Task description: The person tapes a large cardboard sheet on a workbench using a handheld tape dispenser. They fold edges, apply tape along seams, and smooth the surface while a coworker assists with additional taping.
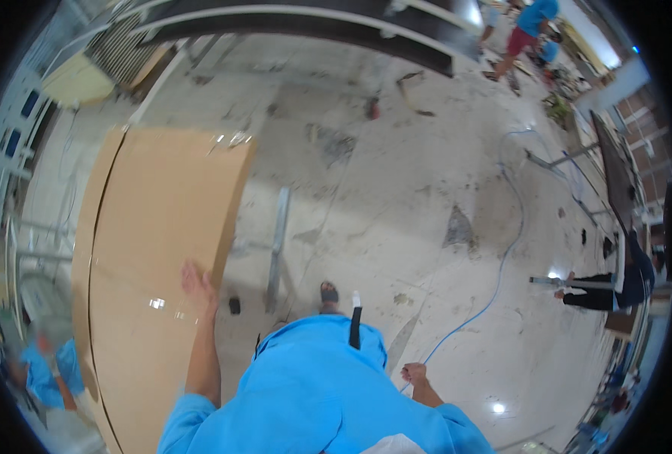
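A long, flat brown cardboard box [162,204] lies to my left, with clear tape along its far edge and on its top. My left hand [200,291] is open, its fingers stretched out over the box's top near the right edge. Low at my right side, my right hand [414,373] is closed with its fingers curled. A thin blue cable [495,295] runs across the floor and passes behind or by that hand. I cannot make out whether the fingers hold anything.
A metal leg [278,242] stands beside the box. Dark tabletops [298,26] are at the far side. A metal-framed table [612,174] is at right. Co-workers are at far right [529,30], right [616,280] and lower left [52,371]. Scraps and stains mark the pale floor [381,197].
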Action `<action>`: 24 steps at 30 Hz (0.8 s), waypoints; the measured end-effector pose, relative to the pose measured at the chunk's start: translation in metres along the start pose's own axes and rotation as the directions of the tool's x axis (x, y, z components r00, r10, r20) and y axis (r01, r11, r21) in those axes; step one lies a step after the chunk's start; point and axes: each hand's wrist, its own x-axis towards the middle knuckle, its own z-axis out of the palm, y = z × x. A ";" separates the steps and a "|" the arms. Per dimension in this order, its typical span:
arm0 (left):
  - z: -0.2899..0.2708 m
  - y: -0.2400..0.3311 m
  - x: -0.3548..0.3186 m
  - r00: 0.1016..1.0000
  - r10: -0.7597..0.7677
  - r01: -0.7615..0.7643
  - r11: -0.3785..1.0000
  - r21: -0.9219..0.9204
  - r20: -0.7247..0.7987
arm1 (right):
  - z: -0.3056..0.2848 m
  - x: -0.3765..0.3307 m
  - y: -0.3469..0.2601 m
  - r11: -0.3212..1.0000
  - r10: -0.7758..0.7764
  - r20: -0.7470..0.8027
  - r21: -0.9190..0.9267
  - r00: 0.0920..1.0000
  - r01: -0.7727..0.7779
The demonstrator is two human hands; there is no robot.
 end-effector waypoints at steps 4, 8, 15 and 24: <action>0.014 0.015 0.022 0.965 -0.259 0.252 0.960 0.123 0.047 | 0.055 -0.002 -0.067 0.999 -0.044 -0.004 -0.004 0.999 0.044; 0.028 0.013 0.062 0.919 -0.391 0.374 0.905 0.206 0.052 | 0.148 0.012 -0.183 0.964 -0.194 0.080 -0.171 0.978 0.205; 0.044 0.011 0.160 0.879 -0.476 0.466 0.847 0.258 -0.026 | 0.333 -0.038 -0.424 0.714 -0.503 0.453 -0.262 0.736 0.650; 0.051 0.030 0.285 0.753 -0.644 0.658 0.741 0.135 -0.134 | 0.376 -0.070 -0.600 0.616 -0.306 0.428 -0.592 0.850 0.520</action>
